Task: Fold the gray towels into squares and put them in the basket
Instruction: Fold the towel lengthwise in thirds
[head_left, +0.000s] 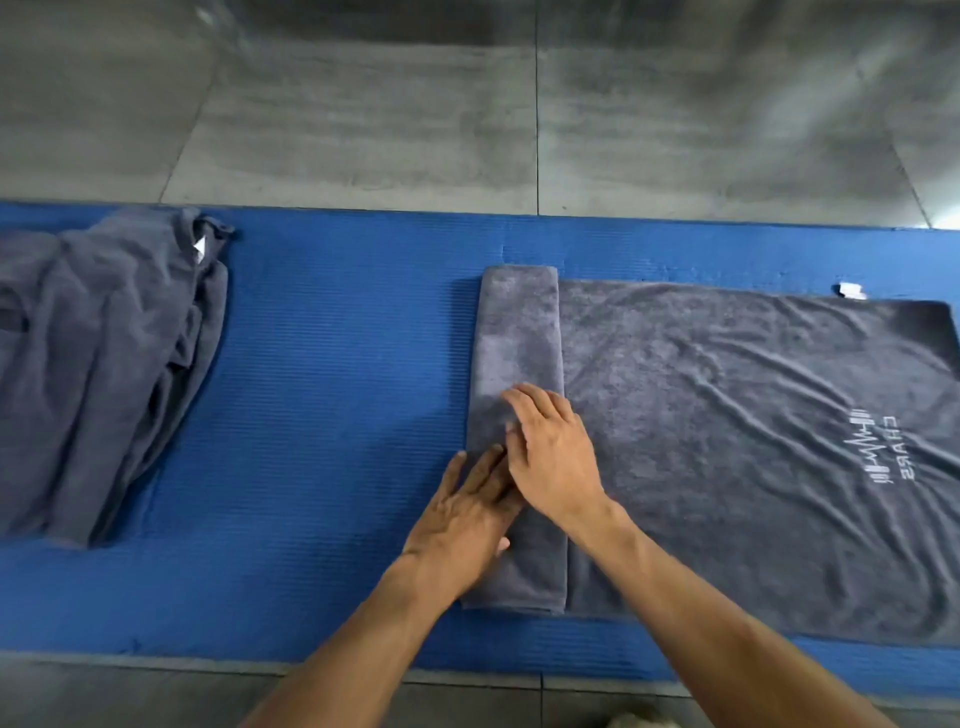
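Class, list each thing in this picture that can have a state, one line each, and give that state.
Spread towel: lying flat on the mat, left end folded over into a narrow band, logo side up.
Crumpled towels: unfolded, in a heap at the left of the mat.
Left hand: fingers straight, pressing the folded band.
Right hand: fingers straight, pressing the folded band, partly over the left hand.
Blue mat: laid flat on the floor.
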